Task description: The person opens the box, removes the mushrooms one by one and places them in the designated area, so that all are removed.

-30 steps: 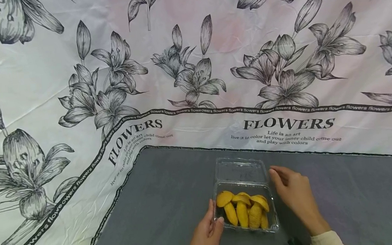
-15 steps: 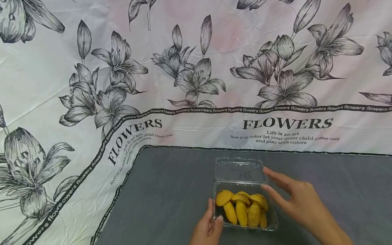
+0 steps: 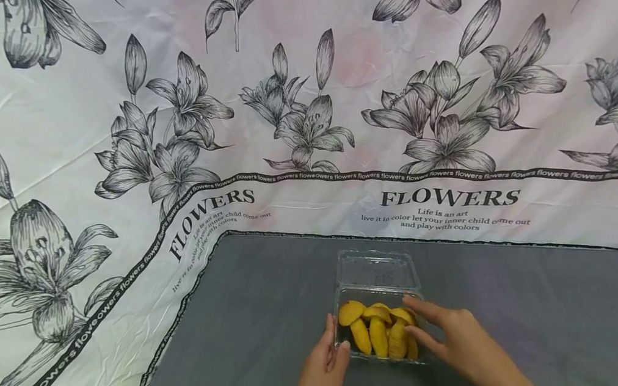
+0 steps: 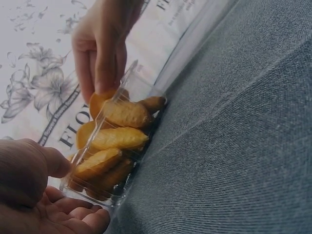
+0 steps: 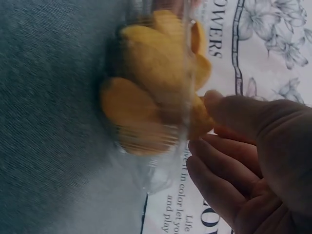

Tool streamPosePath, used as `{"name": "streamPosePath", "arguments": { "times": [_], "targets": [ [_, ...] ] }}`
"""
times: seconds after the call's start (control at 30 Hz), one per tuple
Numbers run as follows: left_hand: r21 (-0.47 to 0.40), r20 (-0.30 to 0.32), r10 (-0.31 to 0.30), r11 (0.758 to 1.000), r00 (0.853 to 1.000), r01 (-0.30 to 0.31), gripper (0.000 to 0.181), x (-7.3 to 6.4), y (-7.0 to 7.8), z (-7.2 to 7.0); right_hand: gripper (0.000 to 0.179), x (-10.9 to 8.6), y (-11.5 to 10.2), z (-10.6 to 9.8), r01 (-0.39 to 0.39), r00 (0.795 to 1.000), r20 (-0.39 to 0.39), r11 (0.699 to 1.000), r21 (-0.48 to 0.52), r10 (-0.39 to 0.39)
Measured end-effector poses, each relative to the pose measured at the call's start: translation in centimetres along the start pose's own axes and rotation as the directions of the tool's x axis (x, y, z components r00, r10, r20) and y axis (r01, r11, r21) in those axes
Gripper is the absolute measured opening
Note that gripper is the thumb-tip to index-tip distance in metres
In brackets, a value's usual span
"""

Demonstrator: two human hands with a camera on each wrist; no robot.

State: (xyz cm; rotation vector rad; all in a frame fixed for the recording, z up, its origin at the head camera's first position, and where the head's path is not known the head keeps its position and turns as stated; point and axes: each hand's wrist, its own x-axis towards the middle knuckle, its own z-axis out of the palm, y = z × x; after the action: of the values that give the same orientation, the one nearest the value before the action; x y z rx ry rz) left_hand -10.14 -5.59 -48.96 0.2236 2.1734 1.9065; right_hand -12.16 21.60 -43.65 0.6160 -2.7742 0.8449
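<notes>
A clear plastic clamshell container (image 3: 375,359) sits on the grey cloth with its lid (image 3: 376,271) folded back. Inside it lie several yellow mushrooms (image 3: 378,334), stems toward the person. My left hand (image 3: 320,370) grips the container's left side, thumb at the rim and the other fingers curled low along the wall in the left wrist view. Over the container's right side, my right hand (image 3: 460,339) has thumb and fingers about the cap of the rightmost mushroom (image 5: 200,119), pinching it. That mushroom still lies among the others, partly hidden by the hand in the head view.
The grey cloth (image 3: 265,319) spreads around the container. Behind it and to the left hangs a white cloth (image 3: 309,199) printed with flowers and lettering, its dark-edged border meeting the grey surface.
My right hand has come from beside the lid, left and down, to the rightmost mushroom. My left hand keeps its grip on the container. The head view has shifted slightly.
</notes>
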Motion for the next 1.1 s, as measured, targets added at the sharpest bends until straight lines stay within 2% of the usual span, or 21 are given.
{"name": "streamPosePath", "arguments": {
  "times": [0.17, 0.37, 0.5, 0.7, 0.9, 1.1],
  "targets": [
    [0.006, -0.003, -0.003, 1.000, 1.000, 0.003, 0.076, 0.0, 0.1, 0.1, 0.043, -0.2, 0.0, 0.5, -0.045, 0.998, 0.036, 0.997, 0.065, 0.043],
    [0.010, -0.001, 0.006, 1.000, 1.000, -0.006, 0.076, 0.0, 0.1, 0.1, 0.041, -0.1, -0.1, 0.8, -0.110, 0.994, 0.015, 0.992, 0.061, 0.110],
    [0.010, -0.004, 0.014, 1.000, 1.000, -0.014, 0.076, 0.0, 0.1, 0.1, 0.042, 0.0, -0.1, 0.9, -0.115, 0.993, -0.007, 0.992, 0.053, 0.116],
    [0.013, -0.006, 0.007, 1.000, 1.000, -0.007, 0.075, -0.1, 0.1, 0.1, 0.042, -0.2, 0.0, 1.1, -0.042, 0.990, -0.132, 0.998, 0.037, 0.047],
    [0.020, -0.003, 0.001, 1.000, 1.000, -0.001, 0.076, -0.1, 0.1, 0.1, 0.043, -0.3, 0.3, 0.6, 0.094, 0.958, -0.272, 0.996, 0.009, -0.088],
    [0.049, -0.013, 0.003, 0.999, 1.000, -0.003, 0.076, 0.0, 0.2, 0.1, 0.047, -0.4, 0.7, -0.5, 0.086, 0.948, -0.310, 0.996, 0.024, -0.074]
  ]
}}
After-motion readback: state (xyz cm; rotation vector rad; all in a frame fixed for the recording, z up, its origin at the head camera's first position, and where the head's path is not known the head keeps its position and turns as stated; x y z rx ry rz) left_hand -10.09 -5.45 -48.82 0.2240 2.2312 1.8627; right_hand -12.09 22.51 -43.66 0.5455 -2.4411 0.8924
